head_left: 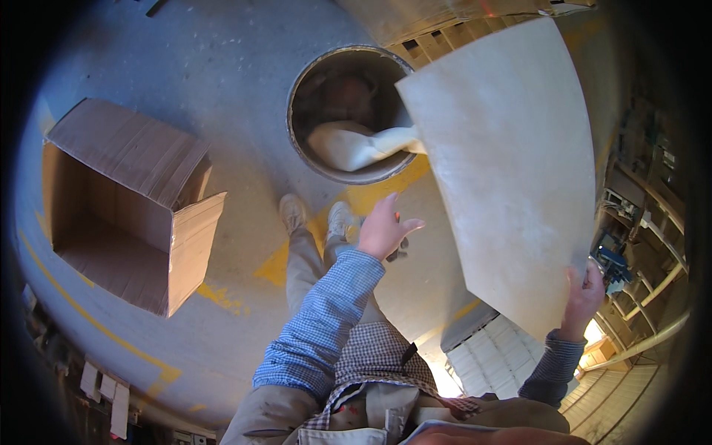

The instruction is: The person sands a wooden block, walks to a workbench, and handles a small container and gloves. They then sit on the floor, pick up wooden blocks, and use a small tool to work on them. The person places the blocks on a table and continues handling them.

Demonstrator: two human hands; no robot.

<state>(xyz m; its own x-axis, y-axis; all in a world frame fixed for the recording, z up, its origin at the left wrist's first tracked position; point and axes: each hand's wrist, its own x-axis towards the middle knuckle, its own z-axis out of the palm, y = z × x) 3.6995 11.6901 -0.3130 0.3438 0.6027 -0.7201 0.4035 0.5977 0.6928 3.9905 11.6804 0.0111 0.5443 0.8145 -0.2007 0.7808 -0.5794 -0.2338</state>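
A large, pale, flat sheet is held up on the right side, tilted and slightly cloudy on its surface. My right hand grips its lower right edge. My left hand is in the air left of the sheet, fingers apart, holding nothing and not touching it. Beyond that hand stands a round drum-like bin with a dark inside. A pale, soft-looking piece lies in it and reaches over the rim toward the sheet; where it ends behind the sheet is hidden.
An open cardboard box lies on its side on the floor at left. Yellow lines mark the grey floor. A slatted wooden structure stands at the far side. Stacked pale boards sit near my right side, with cluttered racks farther right.
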